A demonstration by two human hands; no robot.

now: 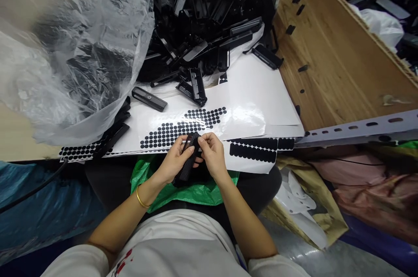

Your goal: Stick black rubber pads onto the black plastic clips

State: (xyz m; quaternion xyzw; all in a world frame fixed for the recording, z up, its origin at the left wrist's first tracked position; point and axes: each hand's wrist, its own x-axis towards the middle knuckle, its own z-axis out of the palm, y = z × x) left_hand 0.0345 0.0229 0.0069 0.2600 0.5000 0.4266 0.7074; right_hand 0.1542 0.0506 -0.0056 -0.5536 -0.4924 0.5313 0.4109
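Observation:
My left hand point(178, 157) is closed around a long black plastic part point(187, 163) with a textured, carbon-look face, tilted over my lap. At its upper end my right hand point(211, 150) has thumb and fingers pinched against the same part; whether a small sticker is between them cannot be seen. Just beyond my hands lies a white sheet of round black stickers point(170, 133), with part of its dots gone. A similar black part point(149, 99) rests on the sheets to the left, and two more lie crossed near a loose black part point(197, 86).
A large heap of black parts point(209, 15) fills the back. Clear plastic bagging point(98, 50) bulges at left. A wooden board point(342, 42) walls the right side. More sticker sheets point(253, 151) overhang the front edge. Green sheeting point(189, 196) covers my lap.

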